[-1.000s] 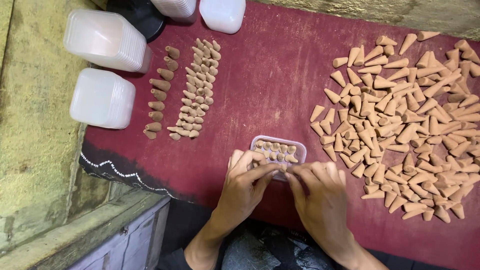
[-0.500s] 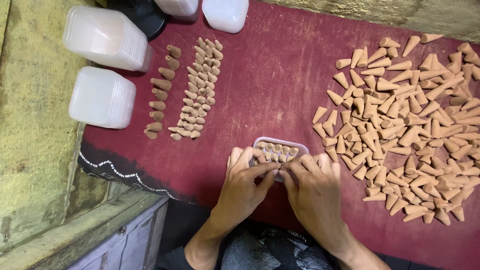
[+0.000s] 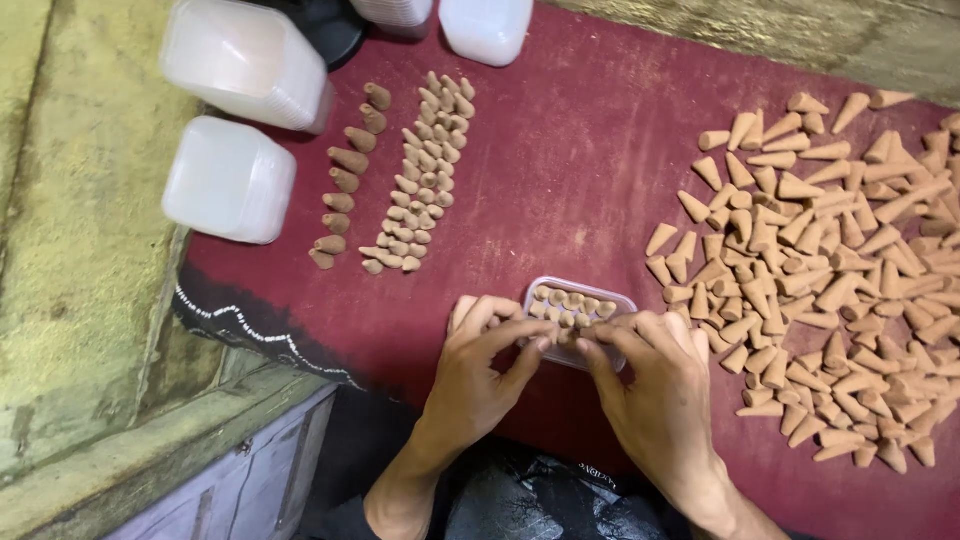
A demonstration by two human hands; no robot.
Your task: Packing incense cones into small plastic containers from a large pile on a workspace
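Observation:
A small clear plastic tray [image 3: 598, 293] sits on the red cloth [image 3: 570, 170] near its front edge, with several tan cones standing in it. My left hand [image 3: 478, 372] and my right hand [image 3: 655, 385] meet over the tray's near side, fingertips pinched on cones inside it. A big loose heap of tan cones [image 3: 840, 270] lies to the right of the tray.
Neat rows of small cones [image 3: 418, 175] and a column of darker cones [image 3: 345, 178] lie at the back left. Stacks of clear plastic containers [image 3: 232, 180] [image 3: 245, 60] stand along the left edge, more at the back [image 3: 487, 25]. A worn concrete ledge [image 3: 70, 250] lies left.
Both hands have stayed at the tray, with the fingers shifting slightly over the cones in it. Nothing else on the cloth has moved.

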